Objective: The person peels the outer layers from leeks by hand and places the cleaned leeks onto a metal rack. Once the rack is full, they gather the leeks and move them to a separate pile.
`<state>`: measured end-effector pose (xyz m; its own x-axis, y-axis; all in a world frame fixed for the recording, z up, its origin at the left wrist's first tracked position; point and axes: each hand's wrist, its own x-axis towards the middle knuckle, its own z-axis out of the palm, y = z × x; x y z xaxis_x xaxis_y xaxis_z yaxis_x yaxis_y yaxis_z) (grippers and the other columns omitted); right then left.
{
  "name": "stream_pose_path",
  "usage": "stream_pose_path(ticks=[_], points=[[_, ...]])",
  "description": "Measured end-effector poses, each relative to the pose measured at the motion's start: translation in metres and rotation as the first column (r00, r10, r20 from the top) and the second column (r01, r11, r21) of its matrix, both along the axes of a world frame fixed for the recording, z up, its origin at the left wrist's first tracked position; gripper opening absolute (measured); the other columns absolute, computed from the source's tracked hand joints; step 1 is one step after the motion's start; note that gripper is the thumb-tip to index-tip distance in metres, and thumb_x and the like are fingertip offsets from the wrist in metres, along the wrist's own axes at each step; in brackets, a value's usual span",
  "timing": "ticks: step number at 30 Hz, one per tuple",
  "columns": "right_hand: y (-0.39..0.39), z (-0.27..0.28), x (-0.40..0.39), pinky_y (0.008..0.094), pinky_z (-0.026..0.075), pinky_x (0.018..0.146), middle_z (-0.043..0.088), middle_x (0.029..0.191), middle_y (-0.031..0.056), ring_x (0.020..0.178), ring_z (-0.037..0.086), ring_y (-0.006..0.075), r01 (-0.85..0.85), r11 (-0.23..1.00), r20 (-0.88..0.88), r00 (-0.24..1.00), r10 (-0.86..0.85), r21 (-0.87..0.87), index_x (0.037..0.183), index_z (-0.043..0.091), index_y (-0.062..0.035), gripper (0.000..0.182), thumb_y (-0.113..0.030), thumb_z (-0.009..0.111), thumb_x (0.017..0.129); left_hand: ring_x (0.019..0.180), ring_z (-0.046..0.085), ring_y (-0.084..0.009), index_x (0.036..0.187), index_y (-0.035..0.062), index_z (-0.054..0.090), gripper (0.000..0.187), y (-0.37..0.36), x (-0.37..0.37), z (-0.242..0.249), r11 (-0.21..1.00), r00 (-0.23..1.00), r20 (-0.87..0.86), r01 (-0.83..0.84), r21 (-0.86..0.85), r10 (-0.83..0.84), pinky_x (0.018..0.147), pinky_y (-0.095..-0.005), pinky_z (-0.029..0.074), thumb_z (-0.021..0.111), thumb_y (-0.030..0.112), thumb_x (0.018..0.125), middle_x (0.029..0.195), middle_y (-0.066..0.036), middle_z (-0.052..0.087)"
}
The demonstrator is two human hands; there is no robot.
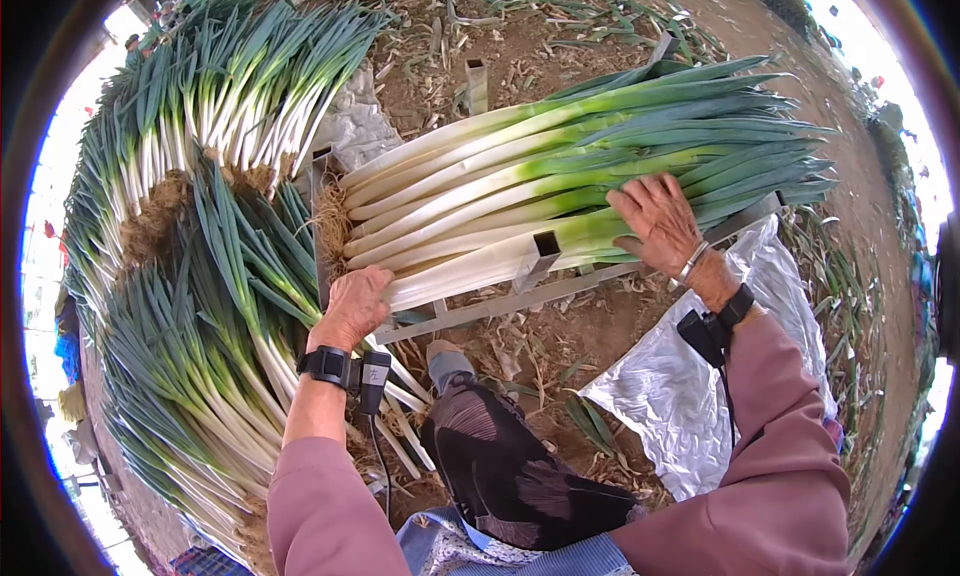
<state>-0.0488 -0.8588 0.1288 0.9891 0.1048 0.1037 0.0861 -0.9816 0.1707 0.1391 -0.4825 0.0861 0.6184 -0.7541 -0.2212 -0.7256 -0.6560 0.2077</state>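
Long leeks (480,191) lie side by side in a metal frame (520,298), white root ends to the left and green leaves to the right. My left hand (352,306) is closed at the root end of the nearest white stalk, its fingertips touching the stalk. My right hand (660,219) rests on the green part of the pile with fingers spread and slightly bent, thumb apart. The tangled roots (330,216) sit against the frame's left end. Some of the lower leeks are hidden under the top ones.
Heaps of leeks with soil on their roots (190,366) cover the ground at left. A silver sheet (690,386) lies to the right of my knee (500,466). Metal posts (540,256) rise from the frame. Dry leaf scraps litter the soil.
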Motion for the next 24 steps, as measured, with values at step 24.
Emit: stream_pose_path(ticks=[24], points=[[0.014, -0.063, -0.022, 0.0490, 0.037, 0.099, 0.041, 0.127, 0.0198, 0.115, 0.041, 0.0428, 0.106, 0.929, 0.289, 0.933, -0.216, 0.354, 0.123, 0.050, 0.0032, 0.052, -0.014, 0.064, 0.076, 0.100, 0.056, -0.0382, 0.107, 0.0026, 0.058, 0.036, -0.013, -0.022, -0.007, 0.963, 0.994, -0.103, -0.073, -0.258, 0.047, 0.086, -0.0425, 0.046, 0.061, 0.000, 0.071, 0.103, -0.018, 0.061]])
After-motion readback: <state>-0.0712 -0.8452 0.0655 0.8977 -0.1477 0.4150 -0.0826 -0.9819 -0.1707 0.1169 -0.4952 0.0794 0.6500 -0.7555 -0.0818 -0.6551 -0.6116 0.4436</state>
